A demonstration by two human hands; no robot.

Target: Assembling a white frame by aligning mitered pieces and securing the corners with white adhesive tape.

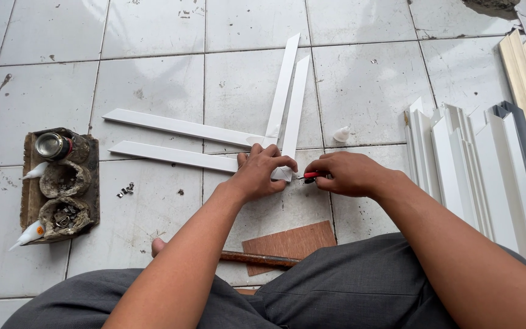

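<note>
We are pinning mitred corner of white trim strips [284,173] flat on tiled floor [153,79] with left hand [262,173], fingers closed over joint, steadying it. Right hand [345,173] is pinching red-handled tool [310,176], tip touching corner.

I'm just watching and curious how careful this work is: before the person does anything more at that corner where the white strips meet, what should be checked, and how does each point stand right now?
1. Left hand pressing down on the corner of the white strips: ok, fingers rest on the joint.
2. Right hand gripping the red-handled tool: ok, tip points at the corner.
3. Tool tip clear of the left fingers: cannot tell, they are very close.
4. Two strip pairs meeting flush at the corner: cannot tell, the hand covers it.
5. Small white cap out of the way: ok, it lies apart on the tile floor.
6. Spare white strips stack within reach: ok, beside the right arm.
</note>
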